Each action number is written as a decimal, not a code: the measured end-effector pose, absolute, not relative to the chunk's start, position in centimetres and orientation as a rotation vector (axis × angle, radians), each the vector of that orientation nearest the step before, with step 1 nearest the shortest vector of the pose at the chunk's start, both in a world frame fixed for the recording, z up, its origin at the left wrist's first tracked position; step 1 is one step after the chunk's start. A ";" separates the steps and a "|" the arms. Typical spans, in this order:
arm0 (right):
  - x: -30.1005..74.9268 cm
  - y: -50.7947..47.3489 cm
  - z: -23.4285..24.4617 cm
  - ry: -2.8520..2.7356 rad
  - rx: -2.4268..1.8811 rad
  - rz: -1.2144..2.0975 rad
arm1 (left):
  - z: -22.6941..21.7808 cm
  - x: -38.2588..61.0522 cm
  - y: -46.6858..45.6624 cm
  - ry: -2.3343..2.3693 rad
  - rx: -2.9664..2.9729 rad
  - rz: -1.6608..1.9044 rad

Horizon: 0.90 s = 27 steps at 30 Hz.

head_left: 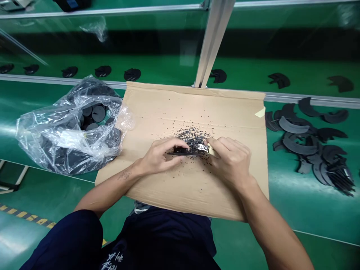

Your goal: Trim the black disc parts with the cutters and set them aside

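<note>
Between the thumb and fingers of my left hand (161,155) is a flat black plastic part (182,152), held edge-on above the cardboard sheet (157,187). My right hand (232,157) is wrapped round a pair of nippers (203,147) with silvery jaws and a pale yellow handle. The jaws point left and meet the right end of the black part. Whether they are closed on it I cannot tell. Many tiny black plastic bits (191,135) are scattered over the cardboard, thickest just behind the part.
A clear plastic bag (70,127) with round black parts lies on the left. Curved black parts (300,144) are piled on the green bench (292,202) at right. Behind the cardboard rises a metal post (213,41); several black parts (132,74) lie along the back ledge.
</note>
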State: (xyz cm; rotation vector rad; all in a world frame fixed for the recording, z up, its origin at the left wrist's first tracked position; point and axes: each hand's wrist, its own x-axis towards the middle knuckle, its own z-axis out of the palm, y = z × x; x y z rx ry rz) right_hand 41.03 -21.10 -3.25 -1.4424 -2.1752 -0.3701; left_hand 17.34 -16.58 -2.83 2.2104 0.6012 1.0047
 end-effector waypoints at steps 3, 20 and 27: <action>41.1 -20.9 -3.1 -2.229 -1.514 -0.352 | -2.1 17.0 -16.3 0.636 2.306 0.874; 41.5 -21.1 -3.3 -2.222 -1.491 -0.238 | 4.0 14.6 1.4 1.324 2.780 0.368; 41.1 -21.8 -3.7 -2.225 -1.591 -0.118 | 0.6 17.9 8.2 1.511 2.551 0.297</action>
